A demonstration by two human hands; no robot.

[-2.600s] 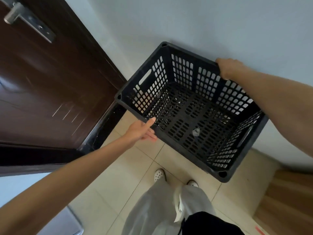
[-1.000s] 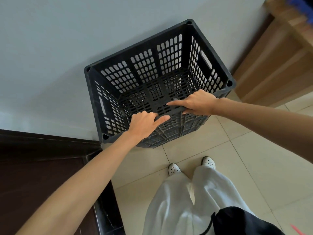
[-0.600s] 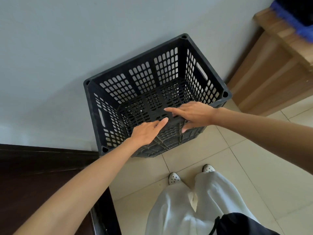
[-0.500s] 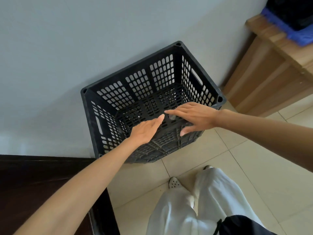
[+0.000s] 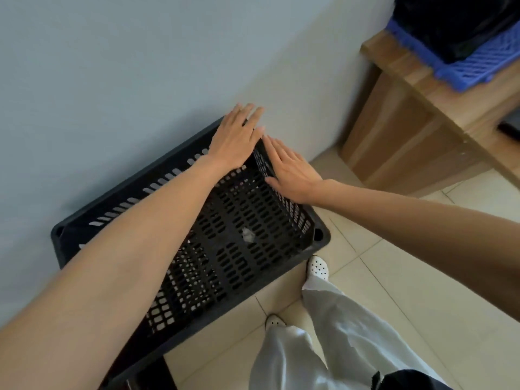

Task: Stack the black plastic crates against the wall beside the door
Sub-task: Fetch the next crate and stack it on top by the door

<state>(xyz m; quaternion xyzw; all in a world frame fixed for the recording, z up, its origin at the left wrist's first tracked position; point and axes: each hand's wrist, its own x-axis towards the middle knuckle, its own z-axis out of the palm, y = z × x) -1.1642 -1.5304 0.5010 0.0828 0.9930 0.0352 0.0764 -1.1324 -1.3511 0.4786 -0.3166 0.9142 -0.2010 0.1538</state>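
A black perforated plastic crate (image 5: 230,249) stands on the tiled floor with its long side against the pale wall (image 5: 126,80). My left hand (image 5: 236,139) lies flat over its far right corner, fingers spread toward the wall. My right hand (image 5: 289,170) rests flat on the crate's right end wall rim, fingers apart. Neither hand grips anything. A small scrap of clear wrap (image 5: 247,235) lies on the crate's bottom. My left forearm hides much of the crate's left half.
A wooden cabinet (image 5: 416,130) stands to the right against the wall, with a blue crate (image 5: 484,68) holding something black on top. The dark door frame (image 5: 157,375) shows at the bottom left. My feet in white shoes (image 5: 318,268) stand just in front of the crate.
Both hands have left the crate's near rim and moved across to its far right corner and right end. The view has swung closer over the crate.
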